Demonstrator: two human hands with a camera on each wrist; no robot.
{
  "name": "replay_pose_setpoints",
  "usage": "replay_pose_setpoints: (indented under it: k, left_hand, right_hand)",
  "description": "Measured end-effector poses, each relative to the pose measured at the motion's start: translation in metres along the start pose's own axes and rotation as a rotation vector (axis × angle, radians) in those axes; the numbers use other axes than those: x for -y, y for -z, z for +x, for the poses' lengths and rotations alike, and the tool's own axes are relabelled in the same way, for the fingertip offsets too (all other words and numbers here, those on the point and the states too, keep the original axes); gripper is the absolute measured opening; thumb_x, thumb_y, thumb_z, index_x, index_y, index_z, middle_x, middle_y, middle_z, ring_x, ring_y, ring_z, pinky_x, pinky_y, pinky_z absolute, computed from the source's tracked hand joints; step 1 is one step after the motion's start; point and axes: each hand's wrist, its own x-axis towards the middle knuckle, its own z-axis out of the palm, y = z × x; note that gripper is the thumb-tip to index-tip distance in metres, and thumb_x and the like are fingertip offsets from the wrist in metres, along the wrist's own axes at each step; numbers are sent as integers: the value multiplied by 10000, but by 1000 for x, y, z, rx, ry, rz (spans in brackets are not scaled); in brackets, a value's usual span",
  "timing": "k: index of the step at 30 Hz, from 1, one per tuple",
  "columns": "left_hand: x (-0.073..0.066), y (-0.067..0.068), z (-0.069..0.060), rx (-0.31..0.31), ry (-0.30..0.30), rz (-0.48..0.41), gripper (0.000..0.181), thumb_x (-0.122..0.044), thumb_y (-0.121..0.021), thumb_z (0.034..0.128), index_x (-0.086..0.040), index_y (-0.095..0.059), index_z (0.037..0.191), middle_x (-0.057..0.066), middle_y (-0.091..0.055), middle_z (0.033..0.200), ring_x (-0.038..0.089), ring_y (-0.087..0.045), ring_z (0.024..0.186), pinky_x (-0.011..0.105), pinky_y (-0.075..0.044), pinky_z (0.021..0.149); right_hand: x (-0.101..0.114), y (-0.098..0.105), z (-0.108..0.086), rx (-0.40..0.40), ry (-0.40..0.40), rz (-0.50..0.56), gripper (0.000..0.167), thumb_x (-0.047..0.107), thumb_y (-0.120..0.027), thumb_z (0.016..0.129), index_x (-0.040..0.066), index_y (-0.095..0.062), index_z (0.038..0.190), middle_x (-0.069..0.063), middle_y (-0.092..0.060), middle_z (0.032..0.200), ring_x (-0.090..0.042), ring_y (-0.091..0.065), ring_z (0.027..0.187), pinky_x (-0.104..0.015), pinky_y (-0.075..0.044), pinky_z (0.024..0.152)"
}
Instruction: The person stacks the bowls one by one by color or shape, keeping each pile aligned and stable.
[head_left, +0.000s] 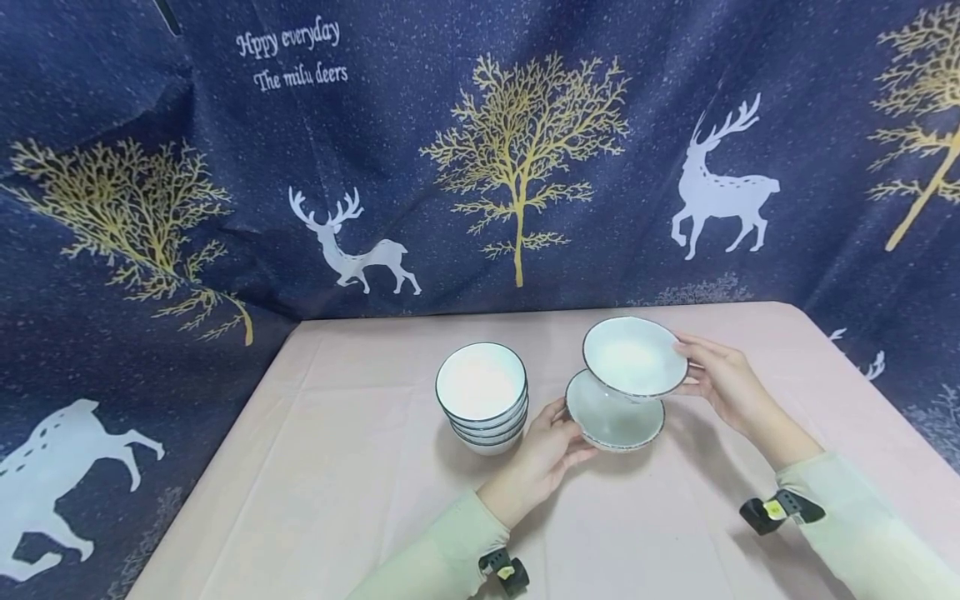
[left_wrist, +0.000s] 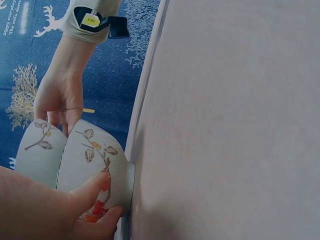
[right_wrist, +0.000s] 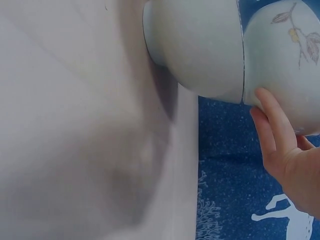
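Observation:
Above the right part of the table, my right hand holds a white dark-rimmed bowl, gripping its right side by the rim. Below it, a second such bowl stands on the table, partly covered by the raised one. My left hand is curled round the lower bowl's left side; in the left wrist view its fingers lie on the outer wall, over a painted branch with red blossoms. From the right wrist view, the upper bowl and lower bowl appear close together at their rims. Left of my left hand rises a stack of several bowls.
A pale pink cloth covers the table. Behind it hangs a dark blue curtain printed with white deer and gold trees. Each sleeved wrist carries a small black camera.

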Motion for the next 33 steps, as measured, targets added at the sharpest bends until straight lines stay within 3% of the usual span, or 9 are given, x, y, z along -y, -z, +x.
replay_pose_setpoints:
  k: [15,33]
  left_hand:
    - [-1,1,-2,13,-3,8,678,105,-485,866,24,-233,1490,303,-326,1449,375,-518,1198,445,-558,932]
    - [-2,1,-3,14,3,5,687,84,-485,877,33,-195,1498,308,-183,1512,366,-479,1237,403,-571,919]
  right_hand:
    - [-4,-10,-5,21,-12,-36,257,99,-547,976,306,-694,1007,126,-677,1033,-95,-674,893,-317,-625,741]
    - [-8,-15,-6,28,-29,-65,252,95,-569,964,301,-703,1022,122,-681,1037,-107,-677,894,-319,-627,727]
